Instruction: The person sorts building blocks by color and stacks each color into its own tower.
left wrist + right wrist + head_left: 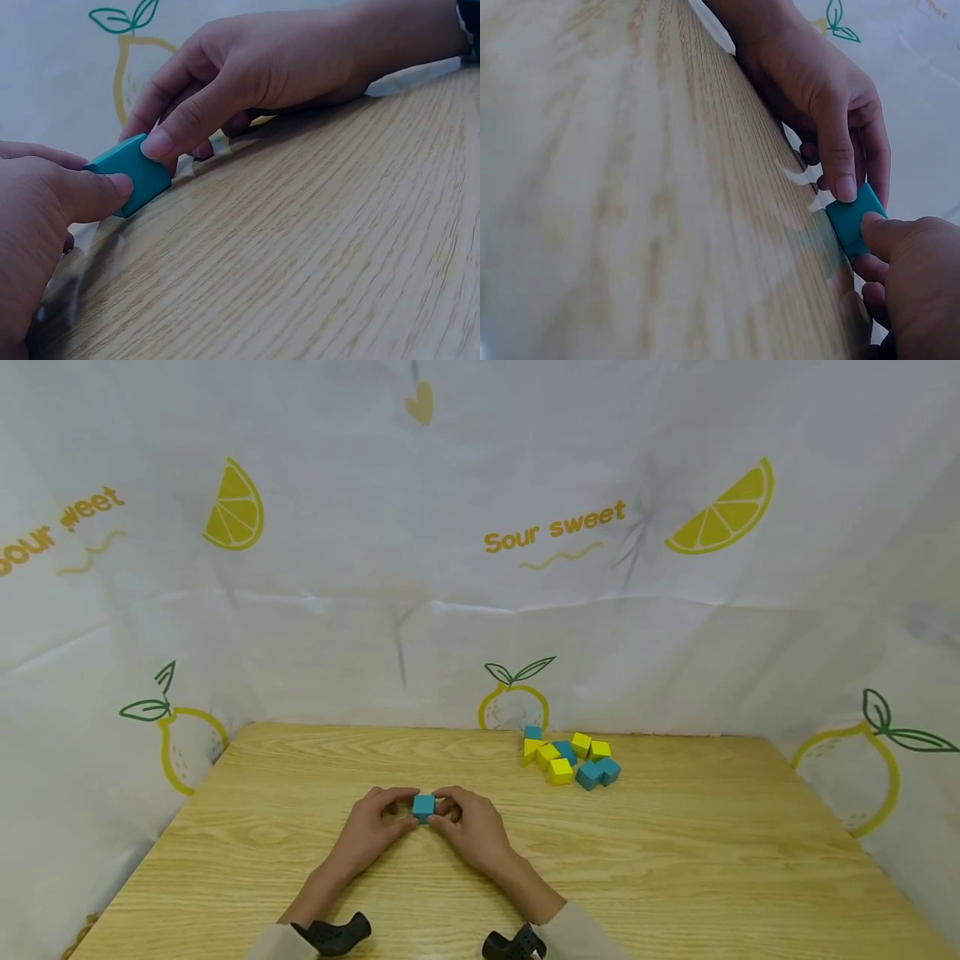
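A small blue cube (pixel 423 806) sits low at the wooden tabletop, between my two hands. My left hand (pixel 371 825) pinches it from the left, thumb at the near side and index finger at the far side. From the right, my right hand (pixel 477 831) grips the same cube with its thumb and fingers. The left wrist view shows both thumbs pressed on one face of the cube (pixel 146 180). The far fingertips are partly hidden behind the cube (pixel 849 217) in the right wrist view.
Toward the back, right of my hands, lies a loose group of yellow blocks (pixel 559 772) and blue blocks (pixel 589 774). The wooden table (pixel 712 843) meets a white cloth (pixel 360 652) printed with lemons along its back edge.
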Available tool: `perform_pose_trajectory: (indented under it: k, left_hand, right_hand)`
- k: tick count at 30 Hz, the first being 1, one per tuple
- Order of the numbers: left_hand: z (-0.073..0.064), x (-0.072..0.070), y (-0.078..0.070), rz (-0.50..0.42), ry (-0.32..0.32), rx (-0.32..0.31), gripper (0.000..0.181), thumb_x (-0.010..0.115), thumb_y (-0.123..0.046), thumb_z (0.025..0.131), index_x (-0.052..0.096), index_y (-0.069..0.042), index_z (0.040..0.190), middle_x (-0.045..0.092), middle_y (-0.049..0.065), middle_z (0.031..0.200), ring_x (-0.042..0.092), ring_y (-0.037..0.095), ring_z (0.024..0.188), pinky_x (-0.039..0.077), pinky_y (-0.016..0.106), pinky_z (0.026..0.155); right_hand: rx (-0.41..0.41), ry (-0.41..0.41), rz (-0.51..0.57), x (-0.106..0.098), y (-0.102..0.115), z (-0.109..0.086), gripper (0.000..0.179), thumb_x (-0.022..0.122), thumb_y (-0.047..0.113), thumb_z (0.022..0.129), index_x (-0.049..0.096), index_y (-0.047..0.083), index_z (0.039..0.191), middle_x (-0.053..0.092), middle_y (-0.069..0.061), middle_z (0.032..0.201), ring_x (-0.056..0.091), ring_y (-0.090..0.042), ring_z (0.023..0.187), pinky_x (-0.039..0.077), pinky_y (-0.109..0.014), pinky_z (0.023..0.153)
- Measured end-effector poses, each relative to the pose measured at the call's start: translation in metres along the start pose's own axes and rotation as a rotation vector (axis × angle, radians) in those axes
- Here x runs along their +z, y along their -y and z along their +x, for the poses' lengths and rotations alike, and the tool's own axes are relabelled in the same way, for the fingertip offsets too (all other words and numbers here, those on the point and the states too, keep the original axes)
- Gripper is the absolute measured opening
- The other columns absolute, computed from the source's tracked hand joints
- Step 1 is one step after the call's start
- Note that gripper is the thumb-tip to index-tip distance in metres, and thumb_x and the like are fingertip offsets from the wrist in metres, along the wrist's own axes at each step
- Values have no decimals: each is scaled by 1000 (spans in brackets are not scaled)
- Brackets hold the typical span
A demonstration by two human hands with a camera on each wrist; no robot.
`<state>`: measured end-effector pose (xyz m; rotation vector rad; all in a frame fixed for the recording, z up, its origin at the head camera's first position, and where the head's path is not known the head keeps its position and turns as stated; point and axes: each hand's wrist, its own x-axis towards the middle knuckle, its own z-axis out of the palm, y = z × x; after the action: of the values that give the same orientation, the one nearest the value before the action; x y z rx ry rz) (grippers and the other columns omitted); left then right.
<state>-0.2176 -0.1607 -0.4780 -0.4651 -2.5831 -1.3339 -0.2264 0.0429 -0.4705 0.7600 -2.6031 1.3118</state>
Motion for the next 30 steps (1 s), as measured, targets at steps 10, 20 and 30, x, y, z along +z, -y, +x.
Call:
perform_pose_trajectory:
  k: [10, 20, 30]
  left_hand:
    - [1, 2, 1, 28, 4, -5, 41, 78, -16, 80, 68, -15, 120, 54, -5, 85, 48, 11, 76, 43, 28, 66]
    - [1, 0, 0, 28, 10, -8, 38, 77, -20, 81, 68, -15, 118, 52, -2, 82, 45, 13, 72, 39, 28, 63]
    - [1, 1, 2, 61, -2, 15, 39, 78, -19, 80, 69, -16, 118, 51, -6, 81, 44, 10, 71, 40, 28, 63]
  right_hand:
    - [-4, 1, -6, -1, 0, -2, 35, 69, 24, 90, 63, 6, 120, 67, -1, 94, 58, -6, 75, 47, -25, 66]
    - [-7, -15, 0, 0, -1, -2, 35, 68, 26, 91, 63, 6, 120, 65, 1, 92, 58, -6, 75, 47, -25, 66]
    - [-13, -47, 49, -8, 3, 1, 35, 65, 20, 93, 61, 3, 123, 64, 4, 90, 57, -7, 75, 48, -24, 65]
